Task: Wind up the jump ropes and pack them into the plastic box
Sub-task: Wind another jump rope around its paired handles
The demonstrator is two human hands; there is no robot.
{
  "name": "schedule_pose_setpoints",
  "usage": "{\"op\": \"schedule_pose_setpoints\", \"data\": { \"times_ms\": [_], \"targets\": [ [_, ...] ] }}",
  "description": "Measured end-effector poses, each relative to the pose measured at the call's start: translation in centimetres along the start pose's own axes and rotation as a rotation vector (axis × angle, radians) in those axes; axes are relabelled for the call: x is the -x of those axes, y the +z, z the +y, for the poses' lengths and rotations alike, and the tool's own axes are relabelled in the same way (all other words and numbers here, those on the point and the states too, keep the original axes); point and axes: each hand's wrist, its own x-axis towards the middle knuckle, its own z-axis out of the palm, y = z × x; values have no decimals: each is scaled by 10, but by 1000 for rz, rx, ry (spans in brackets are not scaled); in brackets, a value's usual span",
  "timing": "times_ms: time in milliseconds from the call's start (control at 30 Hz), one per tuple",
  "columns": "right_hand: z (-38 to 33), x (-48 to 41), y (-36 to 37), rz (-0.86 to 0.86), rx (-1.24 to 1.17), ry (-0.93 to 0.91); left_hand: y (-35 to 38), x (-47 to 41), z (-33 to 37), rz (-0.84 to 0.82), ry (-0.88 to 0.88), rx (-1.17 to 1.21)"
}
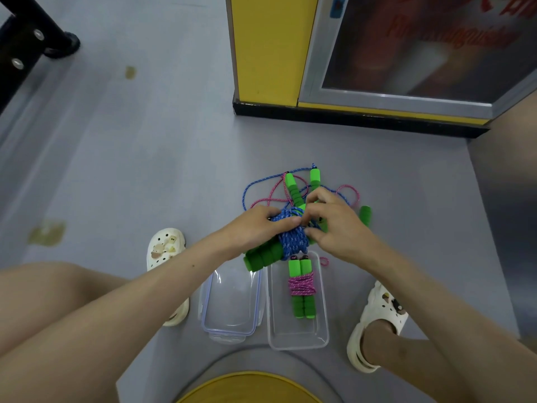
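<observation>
My left hand grips a blue jump rope bundle wound round its two green foam handles. My right hand pinches the blue cord at the top of the winding. Both hands hold it just above the floor. Below them a clear plastic box holds one wound pink rope with green handles. Beyond my hands lie loose blue and pink ropes with green handles, tangled on the floor.
The box's clear lid lies left of the box. My feet in white clogs flank both. A yellow cabinet with a black base stands behind the ropes. Black frame legs are at top left.
</observation>
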Motion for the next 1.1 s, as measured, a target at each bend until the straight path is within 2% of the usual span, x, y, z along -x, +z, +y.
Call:
{"op": "schedule_pose_setpoints", "data": {
  "times_ms": [133,400,467,567,733,900,1100],
  "targets": [
    [6,-5,-12,151,-200,29,-3,-2,4,-29,-30,314],
    [4,-10,-22,327,-346,140,-4,-1,6,-41,-3,451],
    [3,-9,-19,284,-273,122,-2,0,7,-46,5,446],
    [2,-8,-11,126,-203,74,4,1,5,-53,-26,402],
    [-1,-8,-11,75,-239,42,4,1,2,17,-55,400],
    [-5,-7,0,203,-184,101,8,3,9,17,-106,535],
    [-6,-7,-3,319,-316,193,7,1,14,39,-105,552]
  ]
}}
